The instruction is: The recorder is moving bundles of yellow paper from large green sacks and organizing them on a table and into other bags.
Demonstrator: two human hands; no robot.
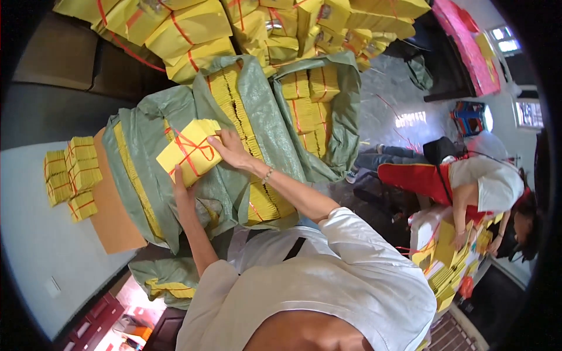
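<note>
A bundle of yellow paper [182,153], tied crosswise with red string, is held between my two hands above an open green woven sack [153,120]. My left hand [184,182] grips its near-left corner from below. At the right end, my right hand [232,149] has its fingers over the top and side. Under the bundle, more yellow paper edges show in the sack. A second green sack [266,126], packed with rows of yellow paper [239,111], stands just right of it. Farther right, another open sack [344,126] holds several tied bundles [302,114].
Yellow bundles are heaped [196,32] along the far side. Several more [70,169] lie at the left beside a brown cardboard sheet [114,199]. To the right, a co-worker [486,181] bends over yellow paper stacks [453,257]. A filled green sack [167,278] is at the lower left.
</note>
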